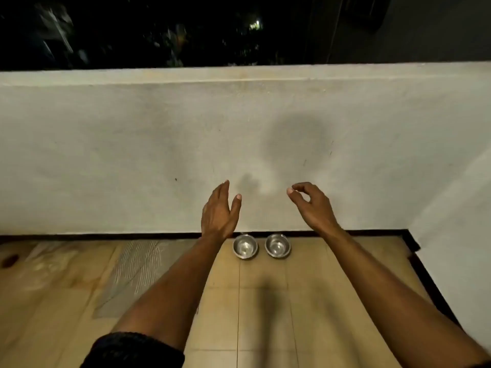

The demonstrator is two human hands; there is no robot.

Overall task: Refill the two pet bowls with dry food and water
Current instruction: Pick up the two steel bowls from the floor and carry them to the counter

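I see both hands, left and right, empty, raised above two steel bowls by the far wall.

Two steel bowls, the left bowl and the right bowl, are set side by side on the tiled floor at the centre of the frame, close against the foot of the white parapet wall. Approach from behind them is blocked by that wall. A narrow gap is left between the bowls. The floor below them, toward the lower edge of the frame, is unobstructed. At the right of the frame, passage is bounded by a second white wall. A pale mat lies flat at centre left.
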